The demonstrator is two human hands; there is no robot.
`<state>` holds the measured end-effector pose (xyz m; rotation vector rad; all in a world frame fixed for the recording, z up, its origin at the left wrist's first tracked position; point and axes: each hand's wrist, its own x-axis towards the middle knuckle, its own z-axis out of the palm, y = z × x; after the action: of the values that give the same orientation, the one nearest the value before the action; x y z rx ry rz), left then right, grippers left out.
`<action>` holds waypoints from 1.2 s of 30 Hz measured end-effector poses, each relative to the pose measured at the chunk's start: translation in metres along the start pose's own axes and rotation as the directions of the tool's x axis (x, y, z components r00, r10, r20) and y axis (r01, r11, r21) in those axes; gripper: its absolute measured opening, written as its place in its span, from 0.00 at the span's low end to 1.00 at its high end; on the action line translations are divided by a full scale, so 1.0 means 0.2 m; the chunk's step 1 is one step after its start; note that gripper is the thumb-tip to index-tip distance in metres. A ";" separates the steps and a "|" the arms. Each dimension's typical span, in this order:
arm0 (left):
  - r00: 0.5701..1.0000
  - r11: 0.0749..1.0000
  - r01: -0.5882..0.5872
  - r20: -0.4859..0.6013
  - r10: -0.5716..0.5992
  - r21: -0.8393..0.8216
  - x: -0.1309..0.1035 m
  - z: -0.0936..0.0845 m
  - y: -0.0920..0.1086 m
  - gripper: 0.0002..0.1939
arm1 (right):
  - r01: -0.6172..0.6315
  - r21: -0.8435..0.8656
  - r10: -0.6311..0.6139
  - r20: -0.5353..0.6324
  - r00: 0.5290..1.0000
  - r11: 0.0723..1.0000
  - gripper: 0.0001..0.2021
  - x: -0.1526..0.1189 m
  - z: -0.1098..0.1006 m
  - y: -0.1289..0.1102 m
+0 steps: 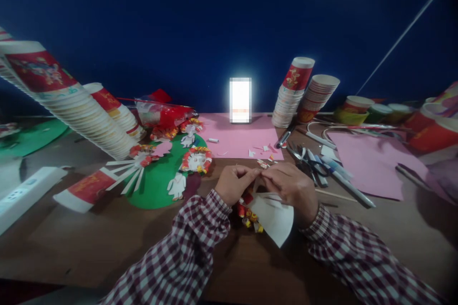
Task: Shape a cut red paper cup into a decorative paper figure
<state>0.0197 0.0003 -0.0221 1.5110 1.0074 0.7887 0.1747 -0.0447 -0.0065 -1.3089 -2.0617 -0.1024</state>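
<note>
My left hand (234, 184) and my right hand (291, 187) meet in front of me, both with fingertips pinched on a cut paper cup. Its white, fan-shaped part (279, 221) hangs below my right hand. Red and yellow curled strips (249, 217) show under my left hand. The pinched spot itself is mostly covered by my fingers. Just beyond my hands lie small paper scraps (265, 163), and scissors (307, 157) rest to the right of them.
Tall stacks of paper cups stand left (86, 109) and back right (289, 100). A cut cup (89, 190) lies on its side near a power strip (30, 190). A green sheet (150, 195) carries paper figures and curled rings. Pink sheets (232, 143), pens and a bright, blurred-out rectangle (240, 100) are farther back.
</note>
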 end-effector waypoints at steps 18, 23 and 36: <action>0.997 0.999 0.009 -0.075 -0.011 -0.032 -0.01 0.01 0.02 0.15 | -0.033 0.063 0.035 -0.022 0.999 0.997 0.08 -0.01 0.03 0.03; 0.997 0.999 -0.022 -0.079 0.018 -0.048 -0.01 0.01 0.03 0.12 | -0.053 0.049 0.053 -0.001 0.999 0.997 0.09 -0.01 0.03 0.02; 0.997 0.991 0.007 -0.079 -0.018 -0.135 0.00 0.01 0.01 0.11 | -0.065 0.021 0.066 -0.042 0.997 0.998 0.10 -0.02 0.05 0.02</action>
<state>0.0213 -0.0005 -0.0197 1.3660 1.0015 0.8966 0.1747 -0.0415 -0.0171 -1.3500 -1.9775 -0.0804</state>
